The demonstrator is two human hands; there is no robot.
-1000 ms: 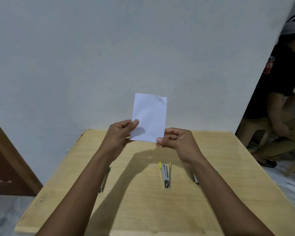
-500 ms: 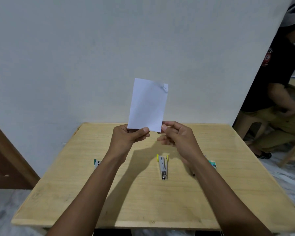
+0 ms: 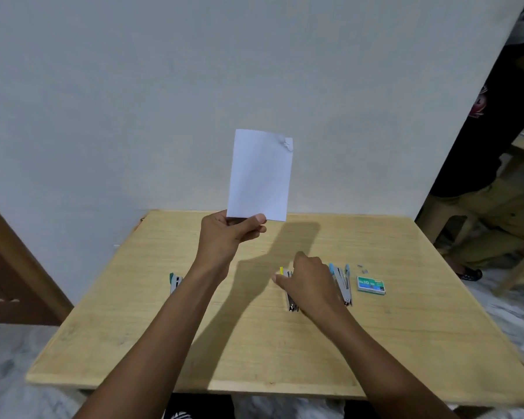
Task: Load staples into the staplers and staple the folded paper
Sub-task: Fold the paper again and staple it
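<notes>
Your left hand [image 3: 227, 234] pinches the light, limp folded white paper [image 3: 259, 176] by its lower corner, upright above the wooden table [image 3: 133, 328]; your right hand [image 3: 307, 282] covers the yellow-tipped stapler [image 3: 291, 304], grip unclear

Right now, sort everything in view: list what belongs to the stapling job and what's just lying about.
Job:
paper, pinched in the left hand
yellow stapler, under the right hand
green stapler
blue stapler
box of staples
loose staples
table

Not the job:
seated person at the right
wooden door at the left
</notes>
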